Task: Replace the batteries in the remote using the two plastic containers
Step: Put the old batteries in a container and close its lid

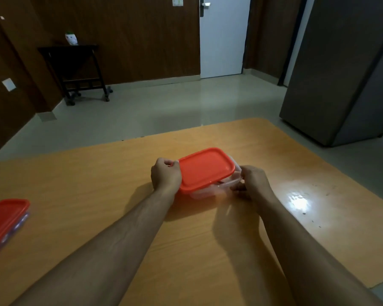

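A clear plastic container [221, 188] with a red lid [205, 169] sits at the middle of the wooden table [119, 195]. The lid is lifted and shifted off the container's right rim. My left hand [165, 174] grips the lid's left edge. My right hand [253, 183] holds the container's right rim with curled fingers. A second container with a red lid [3, 219] lies at the table's left edge, away from both hands. What either container holds is hidden, and no remote is in view.
Beyond the table lies a pale tiled floor. A dark wheeled side table [75, 69] stands by the brown wall at the back left. A white door [222, 36] is at the back, and a grey cabinet [341, 74] stands to the right.
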